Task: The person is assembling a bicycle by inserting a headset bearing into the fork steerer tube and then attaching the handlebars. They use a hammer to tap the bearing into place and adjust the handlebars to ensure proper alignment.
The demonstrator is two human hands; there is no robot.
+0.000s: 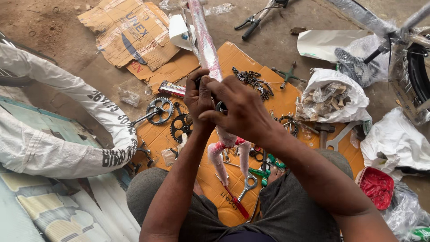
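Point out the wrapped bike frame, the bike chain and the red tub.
wrapped bike frame (205,42), head view, on its plastic-covered tube
bike chain (253,81), head view, on the heaped links
red tub (376,187), head view, on its red contents

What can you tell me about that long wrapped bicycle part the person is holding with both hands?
The bicycle frame piece is a long tube wrapped in clear plastic over pinkish-red and white paint. It runs from the top of the picture down towards the person, splitting below into two wrapped legs over the orange cardboard. The left hand and right hand grip it around a small metal ring at mid-length.
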